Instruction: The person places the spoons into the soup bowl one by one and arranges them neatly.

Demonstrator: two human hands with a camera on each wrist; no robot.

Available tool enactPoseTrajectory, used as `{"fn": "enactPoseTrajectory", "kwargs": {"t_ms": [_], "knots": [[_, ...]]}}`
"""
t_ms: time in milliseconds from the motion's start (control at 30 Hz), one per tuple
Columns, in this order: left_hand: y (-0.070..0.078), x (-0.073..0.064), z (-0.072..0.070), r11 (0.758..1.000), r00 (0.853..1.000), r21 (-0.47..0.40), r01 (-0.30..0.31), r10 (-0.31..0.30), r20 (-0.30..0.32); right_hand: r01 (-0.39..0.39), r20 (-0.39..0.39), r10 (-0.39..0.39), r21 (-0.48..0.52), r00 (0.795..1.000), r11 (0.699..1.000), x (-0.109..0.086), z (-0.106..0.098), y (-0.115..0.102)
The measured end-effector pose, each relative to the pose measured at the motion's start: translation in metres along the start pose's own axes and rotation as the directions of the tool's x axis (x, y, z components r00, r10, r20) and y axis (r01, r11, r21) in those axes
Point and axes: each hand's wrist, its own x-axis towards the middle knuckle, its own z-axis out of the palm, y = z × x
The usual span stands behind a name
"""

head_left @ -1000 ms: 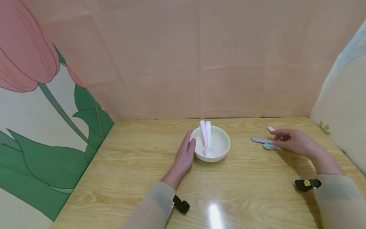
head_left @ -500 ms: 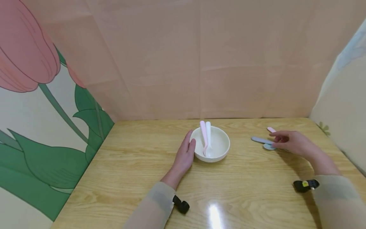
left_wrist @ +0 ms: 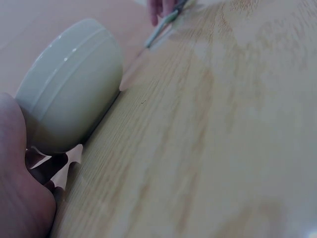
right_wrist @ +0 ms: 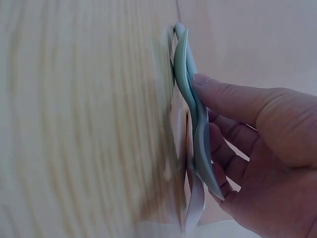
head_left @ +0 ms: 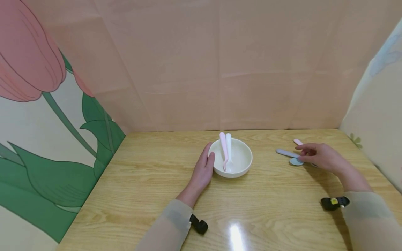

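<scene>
My left hand [head_left: 202, 169] holds the left side of a white bowl [head_left: 244, 157]; in the left wrist view its fingers curl by the bowl's base. Inside the bowl lean a pink fork [head_left: 223, 145] and a white spoon [head_left: 229, 148], handles over the far rim. At the right, my right hand [head_left: 321, 156] pinches a grey-blue spoon [right_wrist: 203, 148], thumb on its handle and fingers behind. A light-blue spoon [head_left: 296, 161] lies crossed against it, its handle under the hand. A pink utensil [head_left: 297, 142] pokes out behind the fingers, the rest hidden.
The wooden table [head_left: 150, 195] ends at a pink cloth backdrop [head_left: 176, 87]. A tulip-print panel [head_left: 47, 157] borders its left side and a pale panel [head_left: 377, 122] its right. Black wrist cameras sit on both sleeves.
My right hand has shifted slightly left over the spoons, and the grey-blue handle's tip has risen slightly in view. My left hand and the bowl stay put.
</scene>
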Motion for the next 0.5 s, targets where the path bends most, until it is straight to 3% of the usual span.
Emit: {"fn": "enactPoseTrajectory", "kwargs": {"t_ms": [500], "knots": [[-0.0004, 0.0011, -0.0001, 1.000, 1.000, 0.000, -0.010, 0.010, 0.000, 0.037, -0.024, -0.037, -0.008, 0.999, 0.999, 0.0011, 0.0029, -0.0041]]}}
